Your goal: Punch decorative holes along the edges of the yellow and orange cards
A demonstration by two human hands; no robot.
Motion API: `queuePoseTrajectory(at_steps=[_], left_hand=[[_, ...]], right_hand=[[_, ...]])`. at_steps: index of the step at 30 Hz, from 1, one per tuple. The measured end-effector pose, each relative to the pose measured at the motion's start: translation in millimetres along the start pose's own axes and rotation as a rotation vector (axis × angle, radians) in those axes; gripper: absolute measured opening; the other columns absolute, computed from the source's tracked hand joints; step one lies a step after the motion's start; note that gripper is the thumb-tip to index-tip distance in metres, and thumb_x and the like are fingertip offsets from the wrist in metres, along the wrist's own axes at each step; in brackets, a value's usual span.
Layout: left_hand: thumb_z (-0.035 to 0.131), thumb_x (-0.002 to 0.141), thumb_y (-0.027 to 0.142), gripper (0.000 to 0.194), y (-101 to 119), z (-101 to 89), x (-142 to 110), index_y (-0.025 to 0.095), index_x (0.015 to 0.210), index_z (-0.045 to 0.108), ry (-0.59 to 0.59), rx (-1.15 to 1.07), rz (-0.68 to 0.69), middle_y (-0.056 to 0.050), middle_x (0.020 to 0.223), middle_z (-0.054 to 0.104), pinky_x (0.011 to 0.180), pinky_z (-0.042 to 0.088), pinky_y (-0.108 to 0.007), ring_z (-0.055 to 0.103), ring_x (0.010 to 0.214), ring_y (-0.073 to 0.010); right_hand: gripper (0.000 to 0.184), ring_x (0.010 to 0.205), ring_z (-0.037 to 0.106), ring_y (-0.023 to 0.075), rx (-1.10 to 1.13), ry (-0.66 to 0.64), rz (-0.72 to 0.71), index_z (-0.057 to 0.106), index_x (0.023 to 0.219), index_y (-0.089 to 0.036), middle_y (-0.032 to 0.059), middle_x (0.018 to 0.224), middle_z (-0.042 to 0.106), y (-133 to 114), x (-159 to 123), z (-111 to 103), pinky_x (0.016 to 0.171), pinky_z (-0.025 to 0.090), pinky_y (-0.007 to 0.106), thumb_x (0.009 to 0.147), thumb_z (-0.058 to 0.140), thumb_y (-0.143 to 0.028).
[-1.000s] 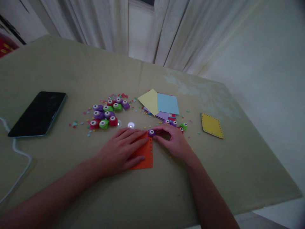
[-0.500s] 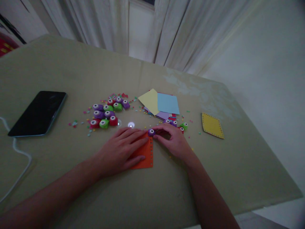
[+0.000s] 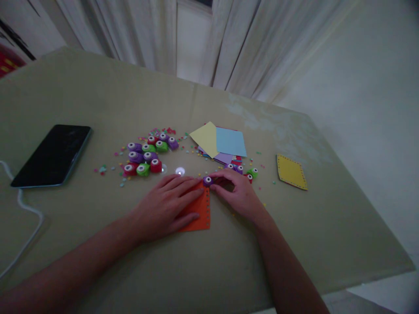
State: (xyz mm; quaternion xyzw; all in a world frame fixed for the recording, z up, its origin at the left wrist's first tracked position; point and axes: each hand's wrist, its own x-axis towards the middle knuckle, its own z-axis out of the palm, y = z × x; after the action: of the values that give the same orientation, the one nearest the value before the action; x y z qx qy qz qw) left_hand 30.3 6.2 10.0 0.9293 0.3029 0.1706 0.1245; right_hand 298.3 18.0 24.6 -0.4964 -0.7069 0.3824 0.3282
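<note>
Little differs from earlier: the right hand (image 3: 241,194) still pinches the purple punch (image 3: 207,182) at the far right corner of the orange card (image 3: 202,214); the left hand (image 3: 166,208) lies spread over it.

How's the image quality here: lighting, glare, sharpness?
Head view: dim overall, with a bright round glare spot on the table just beyond the left hand; soft, faint shadows by the forearms; holes along the orange card readable but not crisp; small confetti soft-edged; the far upper-right corner darkens.
</note>
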Motion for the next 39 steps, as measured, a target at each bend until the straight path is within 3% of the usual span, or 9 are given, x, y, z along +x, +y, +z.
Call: queuePoseTrajectory(at_steps=[8,16,22,25,32,39], left_hand=[[0.052,0.110,0.049,0.053,-0.1,1.8,0.0,0.022,0.155,0.058,-0.005,0.017,0.000,-0.012,0.162,0.058,0.121,0.038,-0.054,0.056,0.143,-0.0332],[0.053,0.109,0.048,0.053,-0.3,0.8,2.1,0.019,0.153,0.060,-0.017,0.019,0.001,-0.014,0.159,0.060,0.118,0.041,-0.055,0.057,0.140,-0.0347],[0.056,0.108,0.049,0.053,-0.3,-0.3,3.2,0.019,0.151,0.061,0.000,0.003,0.013,-0.014,0.157,0.061,0.116,0.042,-0.053,0.059,0.137,-0.0335],[0.057,0.108,0.049,0.052,-0.7,1.1,3.4,0.019,0.150,0.062,0.006,-0.003,0.011,-0.013,0.157,0.062,0.116,0.042,-0.053,0.059,0.137,-0.0333],[0.058,0.108,0.049,0.054,-2.3,5.3,2.7,0.021,0.154,0.059,0.012,-0.013,0.010,-0.011,0.159,0.059,0.116,0.041,-0.052,0.057,0.138,-0.0334],[0.058,0.107,0.049,0.053,-3.6,8.6,2.2,0.025,0.154,0.059,0.008,-0.007,-0.004,-0.011,0.160,0.058,0.117,0.041,-0.052,0.057,0.138,-0.0337]], right_hand=[[0.023,0.091,0.076,0.0204,0.110,0.065,0.164,0.080,0.112,-0.022,0.0071,0.106,0.082,-7.1,3.3,9.1,0.084,0.062,0.035,0.095,0.079,-0.037],[0.029,0.079,0.072,0.0190,0.138,0.067,0.277,0.079,0.098,-0.018,0.0066,0.092,0.081,-4.0,18.3,11.0,0.076,0.055,0.033,0.083,0.085,-0.043],[0.037,0.058,0.049,0.0131,0.040,0.045,0.362,0.073,0.089,-0.019,-0.0051,0.064,0.059,-10.5,26.7,5.3,0.056,0.035,0.026,0.075,0.089,-0.050],[0.045,0.059,0.047,0.0123,0.061,-0.053,0.419,0.063,0.078,-0.021,-0.0055,0.065,0.057,-14.6,31.8,1.7,0.057,0.034,0.025,0.074,0.088,-0.058],[0.043,0.056,0.034,0.0103,-0.037,-0.112,0.518,0.050,0.075,-0.023,-0.0090,0.062,0.044,-21.1,35.5,-1.7,0.055,0.025,0.026,0.078,0.082,-0.051],[0.039,0.058,0.031,0.0107,-0.036,-0.128,0.490,0.042,0.070,-0.023,-0.0092,0.061,0.038,-25.2,36.3,6.9,0.056,0.022,0.027,0.084,0.074,-0.041]])
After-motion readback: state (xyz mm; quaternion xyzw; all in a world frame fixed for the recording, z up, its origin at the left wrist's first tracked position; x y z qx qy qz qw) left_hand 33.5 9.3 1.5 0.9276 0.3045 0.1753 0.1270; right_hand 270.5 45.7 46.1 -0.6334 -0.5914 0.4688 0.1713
